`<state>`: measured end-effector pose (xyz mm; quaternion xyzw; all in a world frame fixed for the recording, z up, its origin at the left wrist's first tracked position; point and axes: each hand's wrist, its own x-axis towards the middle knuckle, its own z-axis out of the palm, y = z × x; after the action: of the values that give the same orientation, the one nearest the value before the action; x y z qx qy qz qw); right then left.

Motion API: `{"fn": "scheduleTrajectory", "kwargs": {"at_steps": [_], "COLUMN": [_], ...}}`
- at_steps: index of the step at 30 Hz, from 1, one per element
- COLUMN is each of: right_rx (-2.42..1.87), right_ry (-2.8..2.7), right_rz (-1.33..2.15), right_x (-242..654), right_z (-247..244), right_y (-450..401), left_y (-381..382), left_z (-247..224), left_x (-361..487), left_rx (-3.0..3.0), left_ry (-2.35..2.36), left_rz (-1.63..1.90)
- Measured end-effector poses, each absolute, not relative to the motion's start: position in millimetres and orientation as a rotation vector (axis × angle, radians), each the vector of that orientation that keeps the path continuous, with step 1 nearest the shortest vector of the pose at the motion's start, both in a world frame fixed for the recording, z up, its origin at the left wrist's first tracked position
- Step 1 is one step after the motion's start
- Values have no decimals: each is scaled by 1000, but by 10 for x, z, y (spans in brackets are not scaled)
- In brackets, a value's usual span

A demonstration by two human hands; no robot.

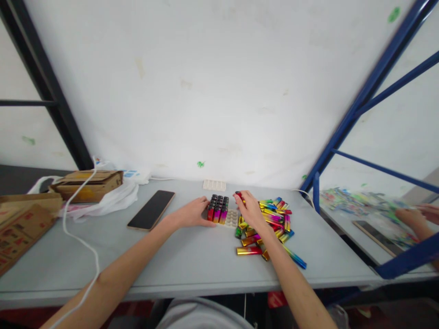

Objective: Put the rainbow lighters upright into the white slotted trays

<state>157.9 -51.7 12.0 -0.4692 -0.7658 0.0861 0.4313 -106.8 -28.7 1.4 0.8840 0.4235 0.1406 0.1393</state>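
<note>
A pale tray [232,219] with round slots lies on the grey table, its left part filled with several upright lighters [218,208] in rows, black tops up. My left hand [195,212] is at the left side of these lighters, thumb and fingers apart around the block's edge. Just right of the tray, my right hand [249,208] pinches a red lighter [239,195] with a dark end. Beneath and beside my right wrist, loose shiny lighters [273,219] in gold, red, blue and purple are piled; one green-ended lighter [238,233] lies by the tray's corner.
A dark phone [152,210] lies left of my left hand. Further left are cardboard boxes [87,185], a white plastic bag [118,201] and a white cable [80,242]. A small white tray [214,184] sits near the wall. Another person's hands [411,221] show beyond the blue frame [350,112].
</note>
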Motion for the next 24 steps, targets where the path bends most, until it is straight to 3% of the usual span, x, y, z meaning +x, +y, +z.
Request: {"fn": "scheduleTrajectory", "kwargs": {"at_steps": [24], "right_rx": [-1302], "right_ry": [-2356], "right_rz": [96], "right_x": [1775], "right_z": [-129], "right_y": [-368], "left_y": [-284], "left_z": [21], "left_x": [-1073], "left_rx": [2567], "left_ry": [1182], "left_rz": [426]}}
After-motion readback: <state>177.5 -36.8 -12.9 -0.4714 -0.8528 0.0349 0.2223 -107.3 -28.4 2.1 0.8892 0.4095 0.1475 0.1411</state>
